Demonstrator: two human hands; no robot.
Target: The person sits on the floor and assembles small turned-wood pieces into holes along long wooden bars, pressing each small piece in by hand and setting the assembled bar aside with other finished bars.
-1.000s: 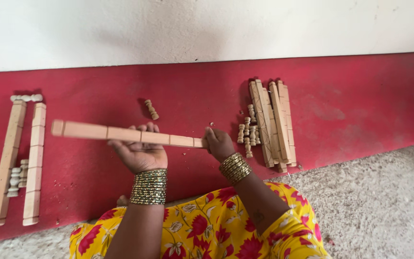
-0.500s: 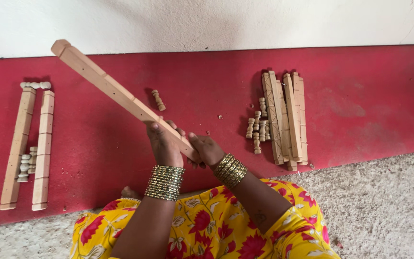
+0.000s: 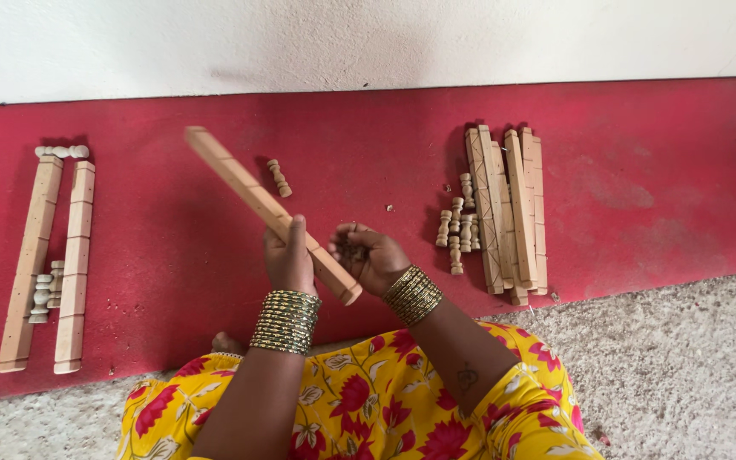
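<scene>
My left hand (image 3: 290, 260) grips a long pale wooden bar (image 3: 240, 184) near its lower end. The bar slants up and to the left over the red mat (image 3: 641, 196). My right hand (image 3: 371, 255) is cupped, palm up, just right of the bar's lower end, with small dark bits lying in the palm. Both wrists wear stacks of gold bangles. A single small turned wooden spindle (image 3: 278, 177) lies on the mat beyond the bar.
A stack of wooden bars (image 3: 508, 209) with several small spindles (image 3: 460, 230) beside it lies to the right. Two parallel bars (image 3: 51, 255) joined by spindles lie at the left. A white wall runs along the back; grey carpet (image 3: 675, 375) lies at the front.
The bar went from lying level across my hands to slanting steeply up-left, then lowered a little. My right hand left the bar's end and turned palm up.
</scene>
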